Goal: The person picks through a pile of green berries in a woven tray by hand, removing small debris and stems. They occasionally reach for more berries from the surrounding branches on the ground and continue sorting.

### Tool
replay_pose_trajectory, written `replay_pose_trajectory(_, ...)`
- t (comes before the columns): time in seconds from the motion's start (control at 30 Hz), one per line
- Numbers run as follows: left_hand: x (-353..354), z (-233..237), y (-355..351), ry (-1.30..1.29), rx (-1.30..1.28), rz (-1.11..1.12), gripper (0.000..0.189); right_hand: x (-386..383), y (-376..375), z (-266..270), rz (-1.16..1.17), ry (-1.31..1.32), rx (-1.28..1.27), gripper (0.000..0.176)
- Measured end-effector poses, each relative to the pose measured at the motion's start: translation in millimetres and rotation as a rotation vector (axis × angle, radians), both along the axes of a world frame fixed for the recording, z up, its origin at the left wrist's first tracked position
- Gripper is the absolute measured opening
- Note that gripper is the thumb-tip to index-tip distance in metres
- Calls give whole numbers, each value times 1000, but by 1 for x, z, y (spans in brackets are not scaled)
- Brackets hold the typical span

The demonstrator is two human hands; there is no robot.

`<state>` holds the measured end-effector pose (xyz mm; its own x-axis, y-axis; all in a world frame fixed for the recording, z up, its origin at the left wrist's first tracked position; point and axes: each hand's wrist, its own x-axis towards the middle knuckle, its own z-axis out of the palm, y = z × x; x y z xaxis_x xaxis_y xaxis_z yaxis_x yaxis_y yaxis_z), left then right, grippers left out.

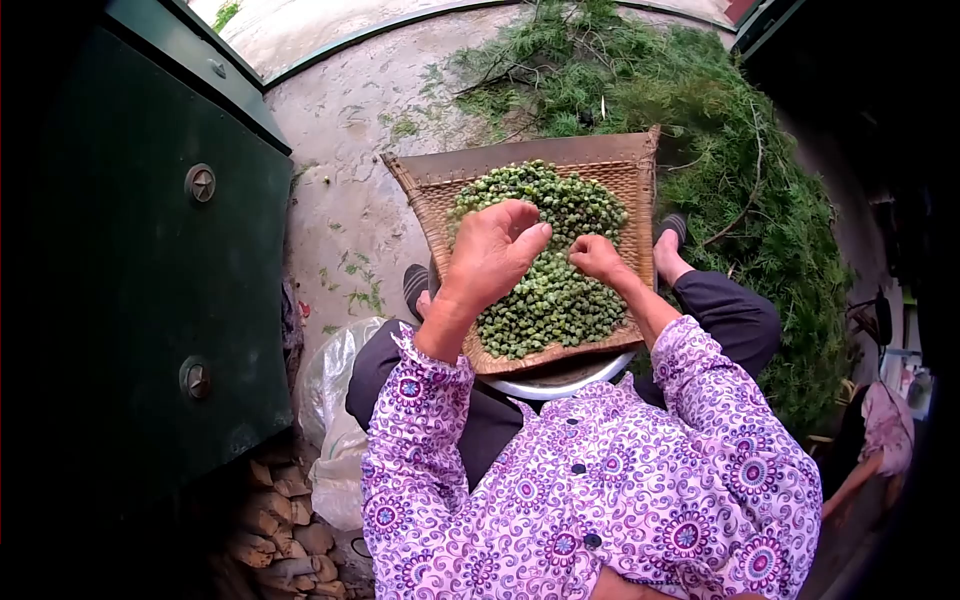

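Note:
A wide woven winnowing basket [462, 194] rests across my lap, full of small round green cones [555, 305], some of them dark. Above the left part of the pile is my left hand [497, 248], its fingers curled in and the thumb lying near them. My right hand [600, 257] hovers over the right middle of the heap with its fingers pinched together. Whatever either hand holds, if anything, is hidden by the fingers. Under the near edge of the basket shows the white rim of a basin [560, 388].
Cut green feathery branches [730, 150] lie heaped on the concrete floor ahead and right. A dark green metal door [190, 280] stands at left. A clear plastic bag [340, 430] and stacked firewood [285, 520] are lower left. Another person's arm [862, 478] shows at far right.

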<state>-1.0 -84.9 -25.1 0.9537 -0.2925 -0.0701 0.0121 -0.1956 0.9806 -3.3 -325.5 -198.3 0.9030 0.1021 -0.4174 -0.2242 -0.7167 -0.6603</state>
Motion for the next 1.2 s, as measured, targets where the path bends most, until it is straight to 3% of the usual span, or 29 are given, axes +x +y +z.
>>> replay_pose_trajectory(0.07, -5, 3, -9, -46, 158, -24, 29, -8, 6, 38, -113, 108, 283, 10)
replay_pose_trajectory(0.17, -13, -15, -25, -47, 196, -86, 39, -22, 19, 106, -66, 103, 589, 8)
replay_pose_trajectory(0.23, -15, -32, -35, -117, 152, -134, 41, -29, 26, 138, -65, 68, 644, 9)
replay_pose_trajectory(0.27, -15, -40, -39, 7, 83, -160, 35, -32, 25, 144, -53, 31, 667, 10)
replay_pose_trajectory(0.33, -20, -25, -45, 325, -111, -203, 19, -36, 21, 156, -54, -18, 668, 9)
replay_pose_trajectory(0.37, -23, -20, -46, 356, -214, -194, 15, -39, 19, 158, -53, -58, 666, 9)
replay_pose_trajectory(0.43, -24, -22, -46, 314, -204, -270, 13, -46, 15, 163, -59, -118, 612, 8)
replay_pose_trajectory(0.5, -27, -20, -47, 315, -108, -304, 7, -53, 9, 167, 147, -389, 275, 7)
replay_pose_trajectory(0.57, -26, -26, -45, 212, 56, -384, 12, -57, -4, 166, 114, -445, 166, 5)
replay_pose_trajectory(0.63, -26, -24, -41, 132, 185, -398, 17, -55, -30, 172, -133, -303, 426, 3)
replay_pose_trajectory(0.7, -27, -26, -37, 55, 313, -405, 23, -40, -81, 159, -561, -481, 725, 11)
replay_pose_trajectory(0.77, -28, -33, -33, 20, 257, -348, 32, -24, -167, 114, -1077, -544, 1349, 16)
replay_pose_trajectory(0.83, -24, -28, -31, 78, 276, -337, 34, -31, -225, 72, -1511, -433, 1437, 19)
replay_pose_trajectory(0.9, -20, -29, -26, 82, 204, -301, 35, -51, -203, 61, -1273, -297, 1038, 15)
replay_pose_trajectory(0.97, -18, -16, -21, 160, 37, -249, 35, -59, -162, 48, -995, -36, 1105, 15)
replay_pose_trajectory(1.03, -15, -11, -16, 185, -112, -212, 33, -58, -99, 46, -991, 71, 831, 18)
replay_pose_trajectory(1.1, -16, 5, -9, 166, -112, -184, 32, -53, -62, 31, -637, 154, 533, 22)
replay_pose_trajectory(1.2, -16, 16, 4, 183, -211, -77, 28, -44, -31, -21, -233, -52, 87, 25)
